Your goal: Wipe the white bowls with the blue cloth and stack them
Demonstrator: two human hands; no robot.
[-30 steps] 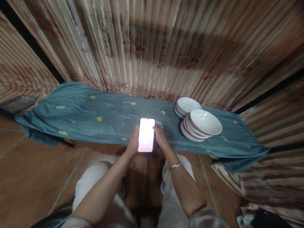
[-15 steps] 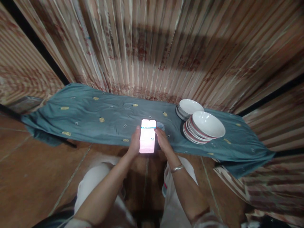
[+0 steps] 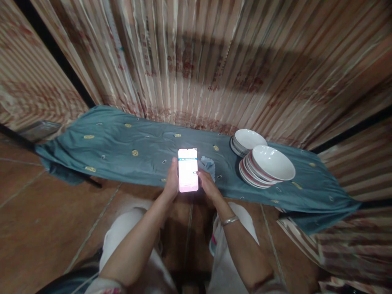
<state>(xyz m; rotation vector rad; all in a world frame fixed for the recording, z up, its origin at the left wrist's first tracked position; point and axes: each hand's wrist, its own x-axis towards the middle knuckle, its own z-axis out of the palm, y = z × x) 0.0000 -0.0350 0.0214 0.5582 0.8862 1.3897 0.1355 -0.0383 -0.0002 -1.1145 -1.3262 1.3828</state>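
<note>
A lit smartphone (image 3: pixel 188 173) is upright in front of me, its bright screen facing me. My left hand (image 3: pixel 172 179) grips its left edge, thumb along the side. At the right edge my right hand (image 3: pixel 207 183) is closed against the phone, with the thumb at the screen's side; its other fingers are mostly hidden. Just behind the right hand, a pale blue cloth (image 3: pixel 208 164) with a scalloped edge lies on the table. To the right are a stack of white bowls with red bands (image 3: pixel 269 163) and, behind it, a stack of white dishes (image 3: pixel 249 139).
A teal tablecloth (image 3: pixel 147 143) with yellow pineapple prints covers the long, low table. Striped curtain fabric (image 3: pixel 196 61) hangs close behind it. Dark poles (image 3: pixel 58 57) stand at both sides. My knees are near the table's front edge.
The phone sits slightly higher and further left in view. My right thumb has slid down along the screen's right edge. More of the pale blue cloth shows.
</note>
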